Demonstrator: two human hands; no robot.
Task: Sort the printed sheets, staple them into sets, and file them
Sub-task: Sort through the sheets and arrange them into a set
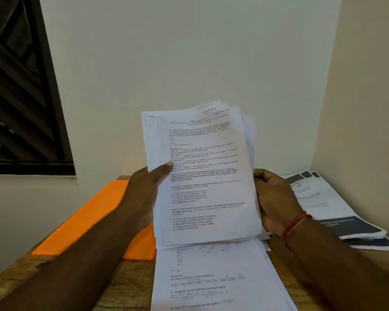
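Observation:
I hold a stack of white printed sheets (202,176) upright above the wooden table (126,279). The top page shows numbered questions, and handwritten section labels show at the fanned top corners. My left hand (146,194) grips the stack's left edge with the thumb pressed on the front page. On the right edge, my right hand (274,198) holds the stack from behind, a red thread around its wrist. More printed sheets (211,283) with maths lie flat on the table just below the held stack.
An orange folder (88,216) lies flat on the table to the left, partly under my left hand. Printed sheets with dark banners (337,207) sit at the right by the wall. White walls close the corner behind, and a dark window (21,86) is at the left.

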